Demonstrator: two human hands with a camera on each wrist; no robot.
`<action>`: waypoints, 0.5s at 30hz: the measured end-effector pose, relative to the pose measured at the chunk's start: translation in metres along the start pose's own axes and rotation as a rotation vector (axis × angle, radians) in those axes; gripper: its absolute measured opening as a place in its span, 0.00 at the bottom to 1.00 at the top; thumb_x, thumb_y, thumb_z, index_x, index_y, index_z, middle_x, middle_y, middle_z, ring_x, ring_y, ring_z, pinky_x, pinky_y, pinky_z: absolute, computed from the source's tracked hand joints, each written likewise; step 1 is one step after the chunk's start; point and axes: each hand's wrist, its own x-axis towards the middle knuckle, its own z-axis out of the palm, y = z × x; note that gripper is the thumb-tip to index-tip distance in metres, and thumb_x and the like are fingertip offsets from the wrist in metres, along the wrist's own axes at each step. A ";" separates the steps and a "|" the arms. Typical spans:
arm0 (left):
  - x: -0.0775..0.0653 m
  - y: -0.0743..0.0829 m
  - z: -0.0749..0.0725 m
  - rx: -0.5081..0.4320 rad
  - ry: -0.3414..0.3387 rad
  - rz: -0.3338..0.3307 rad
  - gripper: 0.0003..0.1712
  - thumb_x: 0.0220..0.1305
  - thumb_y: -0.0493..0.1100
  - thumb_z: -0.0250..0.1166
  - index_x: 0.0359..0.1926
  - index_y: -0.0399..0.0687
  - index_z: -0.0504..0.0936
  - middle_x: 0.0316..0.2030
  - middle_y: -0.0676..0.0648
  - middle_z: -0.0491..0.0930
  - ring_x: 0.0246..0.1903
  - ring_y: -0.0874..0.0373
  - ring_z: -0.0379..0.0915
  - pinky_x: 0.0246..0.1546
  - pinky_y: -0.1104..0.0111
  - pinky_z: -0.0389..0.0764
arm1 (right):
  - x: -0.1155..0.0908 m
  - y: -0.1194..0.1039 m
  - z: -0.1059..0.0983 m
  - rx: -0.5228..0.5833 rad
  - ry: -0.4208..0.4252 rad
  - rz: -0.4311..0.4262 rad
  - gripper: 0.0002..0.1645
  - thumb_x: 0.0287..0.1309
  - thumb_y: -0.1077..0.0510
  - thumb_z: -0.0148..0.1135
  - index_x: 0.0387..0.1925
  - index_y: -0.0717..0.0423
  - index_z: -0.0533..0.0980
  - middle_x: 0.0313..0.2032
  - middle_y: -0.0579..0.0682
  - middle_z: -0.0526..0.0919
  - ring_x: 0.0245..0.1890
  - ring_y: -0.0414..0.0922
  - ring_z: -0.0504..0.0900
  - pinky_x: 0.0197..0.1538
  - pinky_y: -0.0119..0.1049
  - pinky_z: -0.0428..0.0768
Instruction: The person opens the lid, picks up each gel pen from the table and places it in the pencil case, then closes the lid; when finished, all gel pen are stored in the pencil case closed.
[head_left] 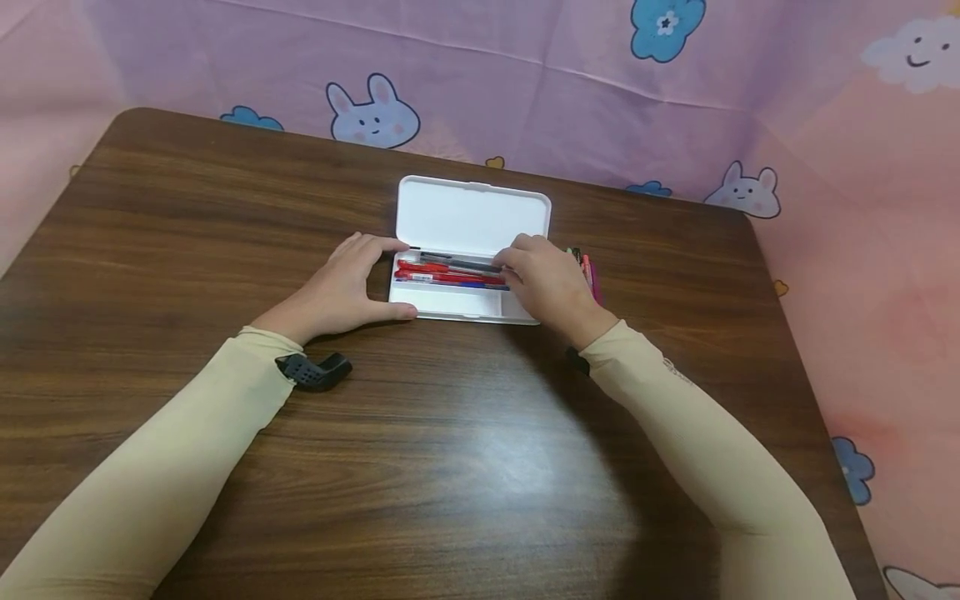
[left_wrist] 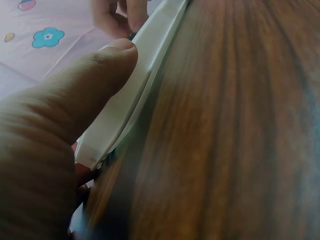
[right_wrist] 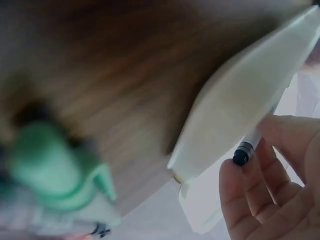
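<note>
From where I stand, the right hand [head_left: 551, 283] is bent over the right part of an open white case [head_left: 459, 302], and it pinches a grey pen [head_left: 480, 266] between the thumb and the fingers; the view at that wrist shows the dark end of the pen coming out between them. The pen lies lengthwise at the long rear compartment, but whether its whole body touches the bottom I cannot tell. The left hand [head_left: 341, 283] is spread at the other end of the case, its thumb on the front edge and its index finger near the rear corner, as if to keep it steady. In the same rear compartment, red pens [head_left: 427, 267] lie beside the grey one, and the lid [head_left: 472, 215] is raised behind them. Just outside the case, beyond the right hand, some coloured pens [head_left: 587, 268] are on the brown counter [head_left: 420, 450], partly hidden. I judge that the step in hand is to lay the grey pen among the others. The next move, in my opinion, calls for lowering its held end inside the right wall and then parting the fingers gently, while the left hand prevents sliding.
</note>
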 end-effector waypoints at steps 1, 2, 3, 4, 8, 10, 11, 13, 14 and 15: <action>0.000 0.000 0.000 -0.001 -0.002 0.000 0.57 0.54 0.68 0.76 0.75 0.47 0.63 0.73 0.42 0.65 0.77 0.43 0.52 0.82 0.53 0.38 | 0.002 -0.001 0.000 0.000 -0.005 -0.006 0.13 0.69 0.57 0.65 0.52 0.52 0.86 0.45 0.52 0.86 0.46 0.49 0.82 0.46 0.41 0.87; 0.000 0.000 0.000 -0.001 -0.002 0.001 0.57 0.54 0.68 0.76 0.75 0.47 0.63 0.73 0.42 0.65 0.77 0.43 0.52 0.82 0.53 0.38 | 0.004 -0.002 0.001 -0.001 -0.010 -0.009 0.13 0.70 0.57 0.65 0.52 0.52 0.86 0.45 0.52 0.86 0.46 0.49 0.82 0.46 0.41 0.87; 0.001 0.000 0.000 -0.001 -0.002 0.001 0.57 0.54 0.68 0.76 0.75 0.47 0.64 0.73 0.42 0.65 0.77 0.43 0.52 0.82 0.53 0.38 | 0.005 -0.003 0.001 -0.002 -0.015 -0.011 0.13 0.70 0.57 0.65 0.52 0.53 0.86 0.45 0.52 0.86 0.46 0.49 0.81 0.46 0.42 0.87; 0.001 0.000 0.000 -0.002 -0.002 0.000 0.57 0.54 0.69 0.76 0.75 0.47 0.64 0.73 0.42 0.65 0.77 0.43 0.52 0.82 0.53 0.38 | 0.007 -0.004 0.002 -0.004 -0.017 -0.013 0.13 0.70 0.57 0.65 0.52 0.53 0.85 0.45 0.52 0.86 0.46 0.49 0.82 0.45 0.42 0.87; 0.001 -0.001 0.000 0.001 0.000 -0.001 0.57 0.53 0.69 0.76 0.75 0.47 0.64 0.73 0.42 0.65 0.76 0.44 0.53 0.82 0.54 0.38 | 0.013 -0.008 0.004 -0.021 -0.041 -0.005 0.12 0.70 0.56 0.64 0.52 0.52 0.85 0.45 0.51 0.86 0.46 0.48 0.82 0.47 0.43 0.87; 0.001 -0.001 0.000 0.001 0.001 -0.001 0.57 0.53 0.69 0.76 0.75 0.46 0.64 0.73 0.42 0.65 0.76 0.44 0.53 0.82 0.54 0.38 | 0.016 -0.010 0.005 -0.034 -0.054 -0.002 0.12 0.70 0.56 0.64 0.52 0.52 0.85 0.45 0.51 0.86 0.46 0.48 0.82 0.48 0.43 0.87; 0.001 -0.001 0.000 0.001 0.001 0.000 0.57 0.53 0.69 0.77 0.75 0.46 0.64 0.73 0.42 0.65 0.76 0.44 0.53 0.82 0.54 0.38 | 0.017 -0.011 0.005 -0.041 -0.063 0.000 0.13 0.70 0.55 0.64 0.52 0.52 0.85 0.46 0.50 0.87 0.47 0.48 0.82 0.49 0.43 0.87; 0.001 -0.001 0.000 0.001 0.001 0.000 0.57 0.53 0.69 0.77 0.75 0.46 0.64 0.73 0.42 0.65 0.76 0.44 0.53 0.82 0.54 0.38 | 0.019 -0.012 0.007 -0.049 -0.070 -0.001 0.13 0.70 0.55 0.64 0.53 0.52 0.84 0.46 0.50 0.86 0.47 0.48 0.82 0.50 0.42 0.87; 0.001 0.000 0.000 0.000 0.001 0.000 0.57 0.53 0.69 0.77 0.75 0.46 0.64 0.73 0.42 0.65 0.76 0.44 0.53 0.82 0.54 0.38 | 0.020 -0.013 0.007 -0.054 -0.069 -0.003 0.13 0.70 0.55 0.65 0.53 0.52 0.84 0.46 0.50 0.86 0.47 0.48 0.83 0.51 0.42 0.87; 0.001 0.000 0.000 -0.001 0.000 -0.003 0.57 0.53 0.69 0.77 0.75 0.46 0.64 0.73 0.42 0.65 0.76 0.43 0.53 0.82 0.54 0.38 | 0.021 -0.014 0.007 -0.058 -0.067 -0.007 0.13 0.70 0.55 0.65 0.52 0.52 0.84 0.46 0.50 0.86 0.47 0.48 0.83 0.51 0.42 0.87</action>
